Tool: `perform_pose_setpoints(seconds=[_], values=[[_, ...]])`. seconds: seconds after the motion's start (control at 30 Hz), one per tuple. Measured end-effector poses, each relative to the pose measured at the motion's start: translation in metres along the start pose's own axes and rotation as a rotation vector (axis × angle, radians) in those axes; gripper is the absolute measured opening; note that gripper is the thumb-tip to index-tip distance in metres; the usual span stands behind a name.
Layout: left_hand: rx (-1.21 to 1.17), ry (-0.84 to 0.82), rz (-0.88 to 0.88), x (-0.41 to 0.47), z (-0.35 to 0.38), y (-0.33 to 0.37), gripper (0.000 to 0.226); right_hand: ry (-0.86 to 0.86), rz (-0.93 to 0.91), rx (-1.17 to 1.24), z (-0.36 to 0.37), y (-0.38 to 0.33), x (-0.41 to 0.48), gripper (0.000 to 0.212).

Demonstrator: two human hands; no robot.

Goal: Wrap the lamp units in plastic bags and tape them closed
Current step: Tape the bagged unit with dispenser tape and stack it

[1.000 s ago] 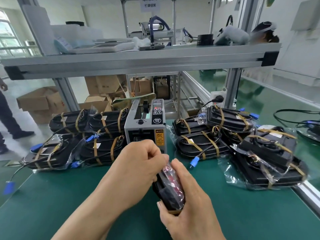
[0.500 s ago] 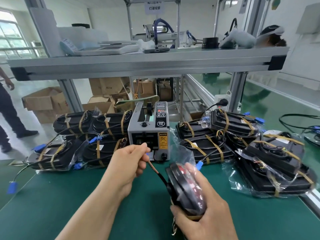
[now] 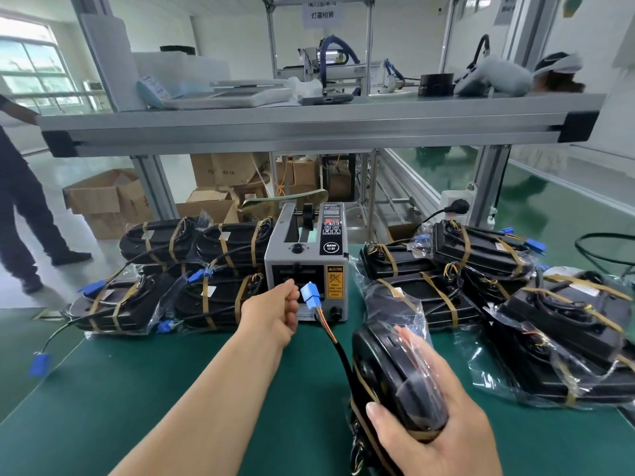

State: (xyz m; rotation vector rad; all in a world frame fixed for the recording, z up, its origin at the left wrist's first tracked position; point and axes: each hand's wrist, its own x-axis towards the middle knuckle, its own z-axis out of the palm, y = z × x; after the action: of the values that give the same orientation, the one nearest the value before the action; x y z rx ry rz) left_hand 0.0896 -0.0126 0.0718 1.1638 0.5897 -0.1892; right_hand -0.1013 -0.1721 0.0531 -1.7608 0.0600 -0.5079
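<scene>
Head view: right hand [image 3: 443, 434] grips the bagged lamp unit [image 3: 381, 369], tilted above green tabletop [image 3: 137, 389], front right. Left hand [image 3: 273, 314] curled, pinching blue connector [image 3: 310, 295] on unit's cable [image 3: 338, 348], just before tape dispenser [image 3: 305, 262]. Taped units [image 3: 213, 297] piled both sides.

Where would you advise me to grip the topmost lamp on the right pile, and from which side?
I would take the lamp across its narrow width, between its two tape bands, from above. It lies atop the pile and both long sides look free, while blue connectors crowd its right end.
</scene>
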Motion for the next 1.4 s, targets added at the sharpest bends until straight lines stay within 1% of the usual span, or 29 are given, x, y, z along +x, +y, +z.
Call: perform_pose_setpoints(seconds=[0.1, 0.17, 0.23, 0.33, 0.43, 0.47, 0.53, 0.6, 0.67, 0.7, 0.77, 0.83, 0.9, 0.97, 1.03, 1.17, 1.27, 1.4], values=[[-0.041, 0.034, -0.021, 0.0, 0.007, 0.002, 0.02, -0.038, -0.028, 0.003, -0.001, 0.002, 0.0, 0.088], [-0.093, 0.049, -0.015, 0.001, 0.011, 0.001, 0.011, -0.074, -0.064, -0.009, -0.001, 0.004, 0.0, 0.087], [-0.143, 0.022, 0.057, 0.003, 0.013, -0.001, 0.007, -0.09, -0.101, -0.015, 0.001, 0.003, -0.002, 0.086], [-0.122, -0.021, 0.18, 0.001, 0.012, -0.007, 0.016, -0.082, -0.14, -0.026, 0.003, 0.003, -0.003, 0.085], [-0.188, 0.042, 0.191, -0.006, 0.011, -0.006, 0.021, -0.079, -0.13, -0.003, 0.001, 0.002, -0.001, 0.085], [-0.166, 0.046, 0.204, -0.011, 0.009, -0.004, 0.022, -0.076, -0.123, 0.004, -0.001, 0.002, -0.001, 0.084], [-0.086, -0.03, 0.285, -0.024, 0.001, 0.0, 0.023, -0.072, -0.116, 0.019, -0.003, 0.001, 0.001, 0.082], [-0.025, -0.146, 0.41, -0.047, -0.014, 0.005, 0.027, -0.076, -0.106, 0.036, -0.006, -0.001, 0.002, 0.079], [0.054, -0.291, 0.533, -0.074, -0.03, 0.009, 0.032, -0.088, -0.097, 0.042, -0.007, -0.002, 0.003, 0.078], [0.115, -0.378, 0.566, -0.09, -0.036, 0.01, 0.03, -0.098, -0.093, 0.045, -0.008, -0.003, 0.003, 0.077], [0.29, -0.542, 0.558, -0.121, -0.041, 0.009, 0.021, -0.113, -0.089, 0.047, -0.007, -0.005, 0.003, 0.076], [0.46, -0.624, 0.51, -0.141, -0.04, 0.004, 0.026, -0.129, -0.094, 0.039, -0.006, -0.006, 0.002, 0.075], [0.534, -0.63, 0.495, -0.152, -0.035, 0.0, 0.026, -0.14, -0.108, 0.021, -0.005, -0.007, 0.001, 0.076], [0.543, -0.625, 0.495, -0.156, -0.03, 0.0, 0.018, -0.155, -0.114, 0.014, -0.004, -0.006, 0.0, 0.076], [0.552, -0.634, 0.496, -0.156, -0.027, 0.001, 0.015, -0.162, -0.121, 0.013, -0.003, -0.004, -0.001, 0.077], [0.603, -0.641, 0.498, -0.155, -0.024, 0.0, 0.022, -0.149, -0.14, -0.009, -0.001, -0.002, -0.002, 0.078], [0.593, -0.623, 0.487, -0.154, -0.023, 0.0, 0.021, -0.148, -0.148, -0.019, 0.0, -0.001, -0.003, 0.078], [0.605, -0.617, 0.494, -0.154, -0.024, -0.001, 0.027, -0.145, -0.16, -0.019, 0.001, -0.001, -0.003, 0.078]])
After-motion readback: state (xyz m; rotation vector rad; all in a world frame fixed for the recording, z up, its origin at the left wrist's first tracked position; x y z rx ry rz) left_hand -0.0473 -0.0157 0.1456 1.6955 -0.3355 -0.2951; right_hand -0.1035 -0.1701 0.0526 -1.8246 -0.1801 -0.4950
